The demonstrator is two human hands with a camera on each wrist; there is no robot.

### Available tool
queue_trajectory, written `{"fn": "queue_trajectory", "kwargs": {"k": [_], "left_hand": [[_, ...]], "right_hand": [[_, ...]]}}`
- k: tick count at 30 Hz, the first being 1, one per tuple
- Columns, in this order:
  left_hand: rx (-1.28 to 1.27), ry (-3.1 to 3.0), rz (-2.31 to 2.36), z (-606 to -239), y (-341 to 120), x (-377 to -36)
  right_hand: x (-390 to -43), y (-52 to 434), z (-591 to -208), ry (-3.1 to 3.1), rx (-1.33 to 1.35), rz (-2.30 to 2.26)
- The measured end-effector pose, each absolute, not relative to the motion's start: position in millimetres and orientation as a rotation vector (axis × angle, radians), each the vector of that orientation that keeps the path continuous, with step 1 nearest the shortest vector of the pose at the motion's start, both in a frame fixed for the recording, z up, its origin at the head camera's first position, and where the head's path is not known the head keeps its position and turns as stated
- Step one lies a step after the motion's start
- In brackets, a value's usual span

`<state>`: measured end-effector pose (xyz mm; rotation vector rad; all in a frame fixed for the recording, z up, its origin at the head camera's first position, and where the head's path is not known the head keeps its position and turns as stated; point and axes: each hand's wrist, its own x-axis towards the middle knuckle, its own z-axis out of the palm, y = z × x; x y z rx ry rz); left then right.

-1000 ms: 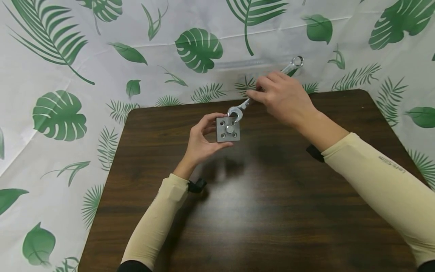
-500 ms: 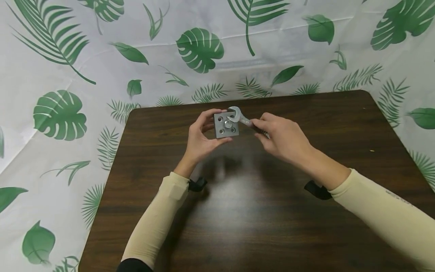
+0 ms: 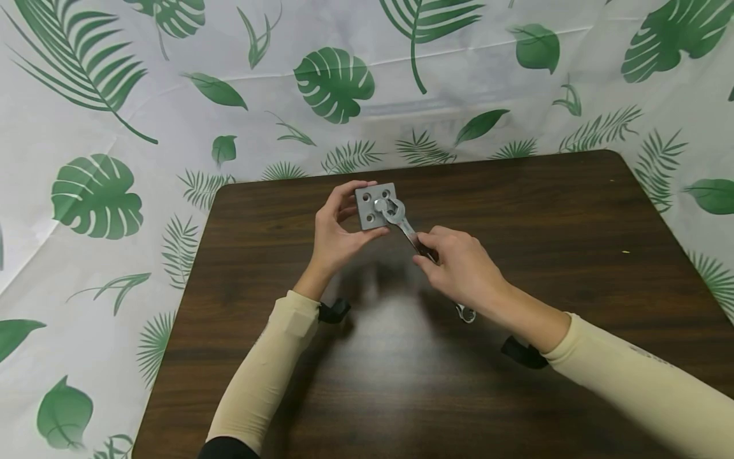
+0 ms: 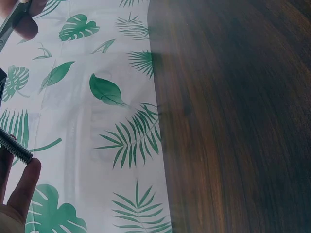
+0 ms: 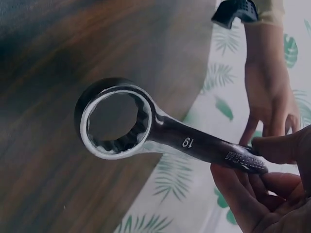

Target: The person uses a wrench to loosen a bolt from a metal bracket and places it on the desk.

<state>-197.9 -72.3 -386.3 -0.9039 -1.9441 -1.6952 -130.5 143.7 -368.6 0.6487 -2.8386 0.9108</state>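
Note:
My left hand holds a square grey metal plate with several holes above the dark wooden table. A bolt sits in the plate's centre, and its threaded shank shows beside my fingers in the left wrist view. My right hand grips a silver combination wrench by the shaft. The wrench's open end sits on the bolt head. Its ring end, marked 19, points back toward my wrist.
A white cloth with green leaf prints covers the wall and floor around the table. The table's left edge runs close to the cloth. Black wrist straps sit on both cream sleeves.
My right hand swung the wrench from pointing far right, round toward me, so the handle now points down-right. The open end came onto the bolt head. The plate tilted slightly.

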Motion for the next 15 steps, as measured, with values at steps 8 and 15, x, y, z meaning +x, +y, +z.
{"fn": "queue_trajectory", "kwargs": {"k": [8,15], "left_hand": [[-0.908,-1.937,-1.672,-384.8,-71.8,-198.0],[-0.901,-1.915,-1.665,-384.2,-72.1,-197.7]], "right_hand": [[-127.5,138.2,-372.4,-2.808,0.647,0.923],[-129.5,135.3,-372.8,-2.790,0.638,0.912]]}}
